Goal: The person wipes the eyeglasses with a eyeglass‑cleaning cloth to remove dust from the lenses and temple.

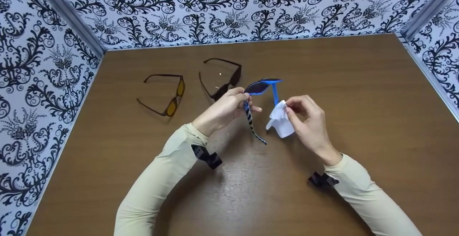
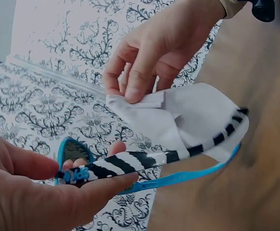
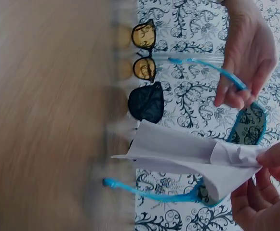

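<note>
Blue-framed sunglasses (image 1: 256, 88) with dark lenses and zebra-striped outer temples are held above the table by my left hand (image 1: 227, 107). Its thumb and fingers pinch them near one hinge, and the striped temple (image 2: 125, 163) points away from that hand in the left wrist view. A white cloth (image 1: 281, 121) hangs from my right hand (image 1: 310, 123), which pinches it between thumb and fingertips. In the right wrist view the cloth (image 3: 178, 149) covers part of the sunglasses; whether it touches them I cannot tell.
Black glasses with yellow lenses (image 1: 172, 106) lie unfolded on the wooden table (image 1: 376, 103) at left. Dark sunglasses (image 1: 235, 76) lie unfolded behind my left hand, partly hidden by it. Patterned panels (image 1: 229, 13) stand along the back and both sides.
</note>
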Demonstrator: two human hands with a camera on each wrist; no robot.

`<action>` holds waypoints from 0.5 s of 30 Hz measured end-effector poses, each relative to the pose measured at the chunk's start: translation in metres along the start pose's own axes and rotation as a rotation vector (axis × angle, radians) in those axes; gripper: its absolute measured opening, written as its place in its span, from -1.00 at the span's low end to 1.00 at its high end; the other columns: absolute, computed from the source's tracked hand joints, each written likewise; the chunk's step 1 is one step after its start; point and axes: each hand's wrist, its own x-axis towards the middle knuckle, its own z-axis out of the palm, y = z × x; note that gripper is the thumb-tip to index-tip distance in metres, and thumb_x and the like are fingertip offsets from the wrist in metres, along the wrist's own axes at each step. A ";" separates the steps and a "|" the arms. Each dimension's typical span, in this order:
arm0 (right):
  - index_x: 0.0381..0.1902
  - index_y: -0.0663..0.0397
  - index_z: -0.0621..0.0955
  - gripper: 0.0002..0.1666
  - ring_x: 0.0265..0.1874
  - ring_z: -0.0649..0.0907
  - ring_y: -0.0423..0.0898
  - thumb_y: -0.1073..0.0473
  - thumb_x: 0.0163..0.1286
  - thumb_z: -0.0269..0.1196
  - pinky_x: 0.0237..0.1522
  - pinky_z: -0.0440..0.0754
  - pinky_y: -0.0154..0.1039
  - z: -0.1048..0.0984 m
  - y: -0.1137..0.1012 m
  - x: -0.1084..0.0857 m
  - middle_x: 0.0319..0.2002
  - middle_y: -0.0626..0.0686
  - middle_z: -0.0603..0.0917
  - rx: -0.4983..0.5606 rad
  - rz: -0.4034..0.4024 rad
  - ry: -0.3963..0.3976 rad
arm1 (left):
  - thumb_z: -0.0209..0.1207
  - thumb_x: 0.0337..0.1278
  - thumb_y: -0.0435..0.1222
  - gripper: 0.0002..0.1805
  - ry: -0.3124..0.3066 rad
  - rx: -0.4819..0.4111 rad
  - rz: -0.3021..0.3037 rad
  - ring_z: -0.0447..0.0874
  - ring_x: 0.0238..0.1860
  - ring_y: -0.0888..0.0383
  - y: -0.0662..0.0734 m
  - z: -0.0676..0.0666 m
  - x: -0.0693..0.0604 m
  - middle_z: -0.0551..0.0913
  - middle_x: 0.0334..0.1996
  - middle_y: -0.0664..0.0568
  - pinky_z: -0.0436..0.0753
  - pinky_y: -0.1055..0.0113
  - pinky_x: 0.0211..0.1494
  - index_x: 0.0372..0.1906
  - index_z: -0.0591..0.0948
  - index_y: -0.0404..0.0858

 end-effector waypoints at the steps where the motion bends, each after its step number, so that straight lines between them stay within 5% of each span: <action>1: -0.28 0.55 0.54 -0.86 -0.34 0.62 0.03 0.65 0.17 0.18 -0.21 0.59 -0.37 0.002 -0.001 0.000 -0.33 0.30 0.57 0.002 0.013 0.004 | -0.29 0.44 -0.48 -0.83 0.012 -0.005 -0.009 0.68 -0.37 0.05 -0.001 0.000 0.001 0.35 -0.44 -0.09 0.49 0.09 0.15 -0.31 0.29 -0.37; 9: -0.27 0.50 0.55 -0.87 -0.33 0.64 0.02 0.60 0.20 0.20 -0.23 0.60 -0.37 0.024 0.007 0.008 -0.32 0.26 0.58 0.005 0.037 0.059 | -0.32 0.40 -0.50 -0.82 0.091 -0.114 -0.038 0.71 -0.33 -0.03 -0.012 0.001 0.010 0.35 -0.47 -0.09 0.52 0.09 0.11 -0.27 0.31 -0.43; 15: -0.27 0.33 0.60 -0.89 -0.35 0.63 -0.12 0.49 0.23 0.25 -0.26 0.60 -0.37 0.033 0.029 0.019 -0.32 0.11 0.59 -0.060 -0.033 0.112 | -0.33 0.35 -0.51 -0.76 0.026 -0.159 -0.079 0.71 -0.47 0.06 -0.017 0.007 0.010 0.36 -0.50 -0.07 0.62 0.15 -0.05 -0.38 0.34 -0.40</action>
